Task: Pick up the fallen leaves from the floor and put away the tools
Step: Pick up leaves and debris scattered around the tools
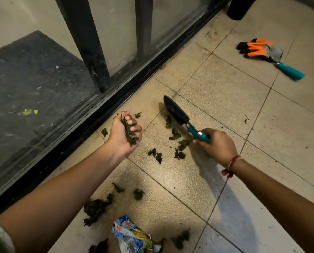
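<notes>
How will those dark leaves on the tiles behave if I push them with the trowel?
Probably light: the leaves look curled and shrivelled, so they should slide on the smooth tiles. Small bits may slip under the trowel blade. Those in the left hand are squeezed compact, so likely floppy.

The left hand [126,131] holds a bunch of leaves [128,132]. The right hand [216,146] grips a trowel [178,113] — blade on the tile floor [225,99]. More fallen leaves [179,154] lie between the hands — gloves [253,48] sit far off.
</notes>
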The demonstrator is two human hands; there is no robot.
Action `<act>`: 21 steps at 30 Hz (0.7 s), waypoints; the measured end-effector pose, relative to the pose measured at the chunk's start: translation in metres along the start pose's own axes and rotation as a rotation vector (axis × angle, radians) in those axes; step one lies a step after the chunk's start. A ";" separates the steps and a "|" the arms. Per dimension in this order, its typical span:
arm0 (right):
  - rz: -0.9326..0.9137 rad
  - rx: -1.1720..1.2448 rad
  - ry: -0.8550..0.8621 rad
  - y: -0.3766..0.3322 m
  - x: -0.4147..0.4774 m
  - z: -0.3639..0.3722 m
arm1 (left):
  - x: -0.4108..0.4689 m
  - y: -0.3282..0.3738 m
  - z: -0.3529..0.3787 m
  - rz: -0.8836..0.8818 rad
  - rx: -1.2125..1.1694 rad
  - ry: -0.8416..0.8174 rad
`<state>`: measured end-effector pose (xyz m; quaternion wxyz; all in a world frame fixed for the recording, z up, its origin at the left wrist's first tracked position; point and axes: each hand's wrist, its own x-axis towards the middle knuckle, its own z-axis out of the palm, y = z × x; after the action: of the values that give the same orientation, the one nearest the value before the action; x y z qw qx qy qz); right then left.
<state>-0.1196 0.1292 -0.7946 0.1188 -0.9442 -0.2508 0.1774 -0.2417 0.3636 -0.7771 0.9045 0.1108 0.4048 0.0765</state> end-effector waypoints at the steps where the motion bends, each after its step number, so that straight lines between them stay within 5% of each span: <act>1: 0.024 -0.019 0.030 0.008 0.010 -0.010 | 0.000 0.001 0.000 0.010 0.001 0.000; 7: 0.189 -0.158 0.073 0.058 0.068 -0.045 | 0.003 -0.001 -0.007 0.021 0.070 -0.009; 13: 0.154 -0.208 0.111 0.061 0.083 -0.024 | 0.008 0.002 -0.008 0.014 0.144 -0.076; 18: 0.323 0.102 0.353 0.093 0.095 -0.037 | 0.013 -0.003 -0.007 0.018 0.146 -0.086; 21: 0.336 0.181 0.231 0.134 0.095 -0.047 | 0.018 -0.007 -0.008 0.004 0.134 -0.096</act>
<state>0.0334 0.0583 -0.8202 0.1998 -0.9722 -0.0578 0.1072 -0.2355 0.3618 -0.7967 0.9133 0.1755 0.3647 0.0455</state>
